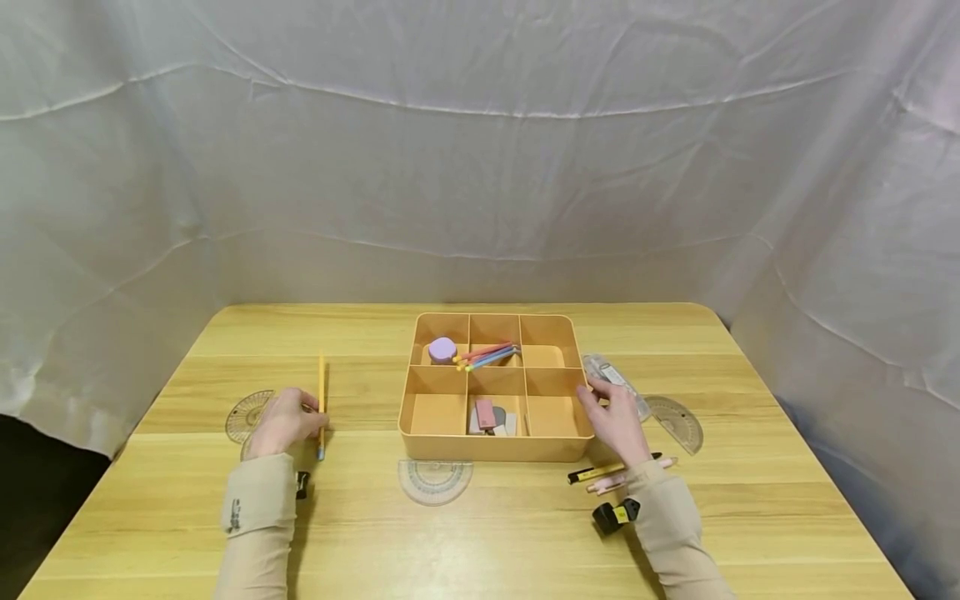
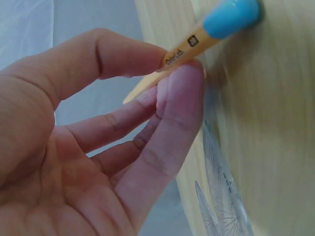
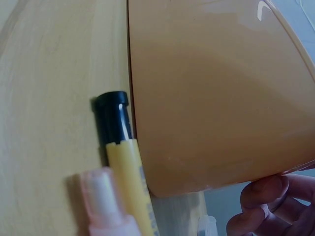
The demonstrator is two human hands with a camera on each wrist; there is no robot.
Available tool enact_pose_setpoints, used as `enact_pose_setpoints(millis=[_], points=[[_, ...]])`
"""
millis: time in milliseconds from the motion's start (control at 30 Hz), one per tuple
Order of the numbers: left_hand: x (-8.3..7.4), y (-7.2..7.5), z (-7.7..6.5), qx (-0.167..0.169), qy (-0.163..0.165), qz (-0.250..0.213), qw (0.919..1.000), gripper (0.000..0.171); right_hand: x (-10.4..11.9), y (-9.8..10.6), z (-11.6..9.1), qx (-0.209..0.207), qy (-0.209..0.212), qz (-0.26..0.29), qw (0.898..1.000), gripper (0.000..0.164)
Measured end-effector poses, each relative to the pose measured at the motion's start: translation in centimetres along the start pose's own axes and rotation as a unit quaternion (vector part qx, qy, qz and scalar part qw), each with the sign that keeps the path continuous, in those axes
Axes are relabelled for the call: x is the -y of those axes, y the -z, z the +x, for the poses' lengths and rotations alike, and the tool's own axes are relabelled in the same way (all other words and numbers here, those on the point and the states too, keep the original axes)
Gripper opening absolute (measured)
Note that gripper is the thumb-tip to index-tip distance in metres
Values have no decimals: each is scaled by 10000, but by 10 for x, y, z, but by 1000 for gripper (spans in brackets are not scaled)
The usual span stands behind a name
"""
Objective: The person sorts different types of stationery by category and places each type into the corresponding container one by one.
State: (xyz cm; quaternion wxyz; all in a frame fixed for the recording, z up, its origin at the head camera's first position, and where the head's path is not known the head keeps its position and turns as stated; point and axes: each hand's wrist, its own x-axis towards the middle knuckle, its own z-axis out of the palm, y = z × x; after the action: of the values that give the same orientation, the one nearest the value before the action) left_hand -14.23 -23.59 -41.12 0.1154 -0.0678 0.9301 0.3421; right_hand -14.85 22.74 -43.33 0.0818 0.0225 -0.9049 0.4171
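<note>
My left hand (image 1: 287, 423) pinches a slim yellow pencil (image 1: 322, 408) between thumb and fingertips. In the left wrist view the pencil (image 2: 192, 48) shows a light blue end and small dark print. At the right side of a yellow-orange compartment box (image 1: 491, 448), my right hand (image 1: 617, 419) holds the rim with its fingertips. The right wrist view shows the box's outer wall (image 3: 221, 98) and curled fingers (image 3: 263, 191) against its edge. Inside the box lie a purple round thing (image 1: 442, 350), several coloured pencils (image 1: 491, 356) and a pink eraser (image 1: 485, 413).
Clear protractors (image 1: 435, 483) lie before the box, by the left hand and at the right (image 1: 677, 421). Beside the right forearm are a yellow-and-black pen (image 1: 596, 473), a pink pen (image 1: 609, 482) and a black-and-yellow thing (image 1: 615, 517). A transparent case (image 1: 611, 372) touches the box's right side.
</note>
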Motion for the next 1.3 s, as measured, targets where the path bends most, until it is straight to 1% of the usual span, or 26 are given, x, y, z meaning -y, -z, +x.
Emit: enact_pose_setpoints(millis=[67, 133, 333, 500, 600, 700, 767, 900, 1033, 1100, 1133, 1167, 1300], points=[[1, 0, 1, -14, 1, -62, 10000, 25, 0, 0, 0, 1, -9, 10, 10000, 40], [2, -1, 2, -47, -12, -145, 9999, 22, 1, 0, 0, 7, -23, 19, 10000, 41], [2, 0, 5, -146, -7, -402, 9991, 25, 1, 0, 0, 27, -69, 23, 10000, 41], [0, -1, 6, -200, -49, -519, 9984, 32, 2, 1, 0, 40, -80, -24, 10000, 41], [-1, -2, 6, -101, -64, -999, 9949, 37, 2, 0, 0, 30, -78, -30, 10000, 41], [-2, -4, 6, -2, -109, -1561, 9877, 40, 2, 0, 0, 12, -58, -18, 10000, 41], [-3, -5, 6, -2, -147, -1723, 9849, 42, 2, 0, 0, -4, -39, -20, 10000, 40], [-4, -6, 5, -130, -266, -1657, 9857, 44, 2, 0, 0, -4, -35, -16, 10000, 40], [-5, -7, 5, -485, -450, -1047, 9923, 45, 2, 0, 0, -5, -27, -9, 10000, 40], [-6, -7, 5, -721, -551, -723, 9932, 45, 2, 0, 0, -20, -4, -18, 10000, 40], [-6, -7, 6, -828, -588, -568, 9932, 46, 2, 0, -1, -26, 7, -25, 10000, 40], [-7, -7, 6, -901, -628, -524, 9926, 47, 2, 1, 0, -17, 7, -26, 10000, 40], [-10, -9, 5, -1218, -713, -477, 9888, 47, 2, 1, 0, -9, 9, -28, 10000, 40]])
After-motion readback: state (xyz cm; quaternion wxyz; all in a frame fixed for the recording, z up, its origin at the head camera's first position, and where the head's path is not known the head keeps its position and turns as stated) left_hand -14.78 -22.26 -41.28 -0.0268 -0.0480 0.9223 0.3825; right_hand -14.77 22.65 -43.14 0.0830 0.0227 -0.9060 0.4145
